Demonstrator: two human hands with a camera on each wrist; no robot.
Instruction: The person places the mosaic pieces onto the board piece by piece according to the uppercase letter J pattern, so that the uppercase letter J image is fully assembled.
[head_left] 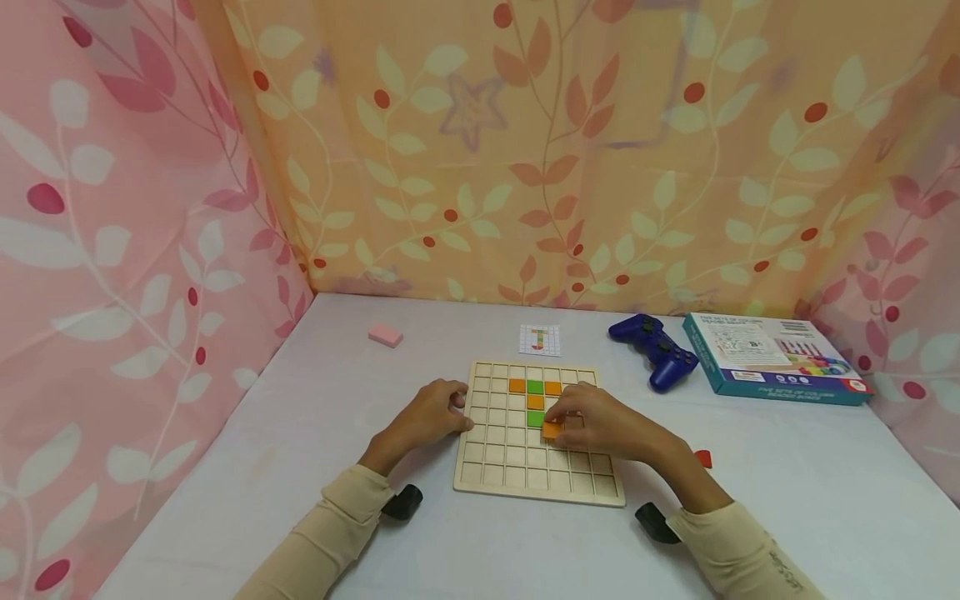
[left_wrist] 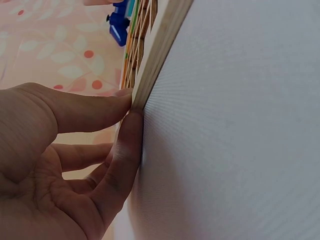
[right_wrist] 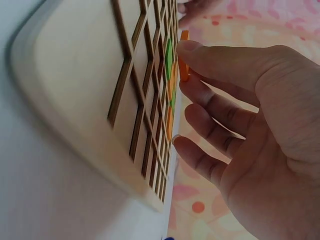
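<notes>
Your right hand point(head_left: 596, 421) pinches an orange square tile point(head_left: 551, 431) between thumb and index finger, just above the wooden grid board point(head_left: 495, 454), near the lower green tile point(head_left: 536, 418) — remaining fingers loosely bent. Your left hand point(head_left: 429, 414) pinches the board's left edge — gap only board-thick.

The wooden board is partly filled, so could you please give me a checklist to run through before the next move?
1. Wooden board steadied: ok, the left grip pinches its left edge.
2. Held orange tile secured: ok, pinched by the right grip.
3. Held orange tile seated in a cell: not ok, it is held over the board.
4. Cell below the lower green tile free: ok, it shows bare wood.
5. Pattern card beyond the board: ok.
6. Card's colours matched square by square: cannot tell, too small.
</notes>
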